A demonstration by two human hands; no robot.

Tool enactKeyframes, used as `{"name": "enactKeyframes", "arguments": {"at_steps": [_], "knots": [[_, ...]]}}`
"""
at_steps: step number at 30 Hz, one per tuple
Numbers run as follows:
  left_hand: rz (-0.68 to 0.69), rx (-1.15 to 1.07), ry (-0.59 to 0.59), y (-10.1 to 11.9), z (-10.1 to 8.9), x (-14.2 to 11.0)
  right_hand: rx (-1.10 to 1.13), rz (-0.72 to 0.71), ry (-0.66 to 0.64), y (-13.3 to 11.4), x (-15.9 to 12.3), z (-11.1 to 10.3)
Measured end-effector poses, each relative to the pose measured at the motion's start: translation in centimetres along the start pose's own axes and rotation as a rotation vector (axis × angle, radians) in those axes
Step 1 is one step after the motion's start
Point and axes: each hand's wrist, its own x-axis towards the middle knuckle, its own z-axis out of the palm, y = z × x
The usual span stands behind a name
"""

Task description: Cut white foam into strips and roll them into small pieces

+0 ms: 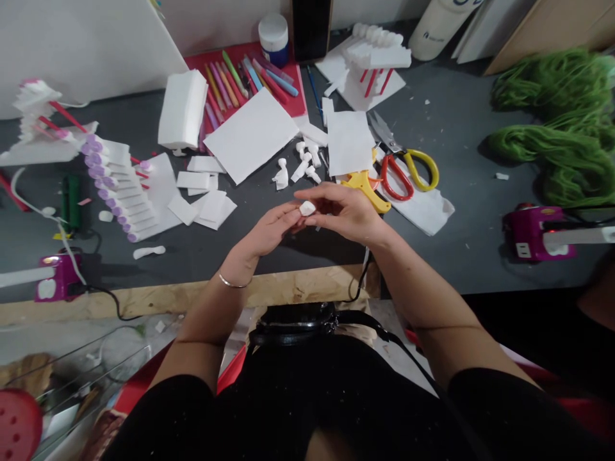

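A small white lump, perhaps folded paper or foam, sits between my hands above the table's front part. My left hand pinches it between thumb and fingers from the left. From the right, my right hand closes thumb and fingertips around it. Just beyond lie several small knotted white pieces. A yellow-handled tool, partly under paper, is right behind my right hand. Scissors with one red and one yellow handle rest to its right.
White sheets and cut white pieces lie around. Left stands a stepped white model with purple ends; at the back, another white model on red sticks. Green yarn and a purple glue-gun-like device are right.
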Motion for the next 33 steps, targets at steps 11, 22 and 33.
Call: {"name": "enactKeyframes", "arguments": {"at_steps": [11, 22, 33], "knots": [[0.251, 0.5, 0.202, 0.4, 0.9, 0.4, -0.139, 0.04, 0.266, 0.3, 0.0, 1.8], [-0.04, -0.072, 0.053, -0.1, 0.6, 0.1, -0.008, 0.024, 0.019, 0.2, 0.0, 0.1], [0.195, 0.484, 0.139, 0.7, 1.2, 0.0, -0.071, 0.114, 0.133, 0.0, -0.1, 0.6]]}}
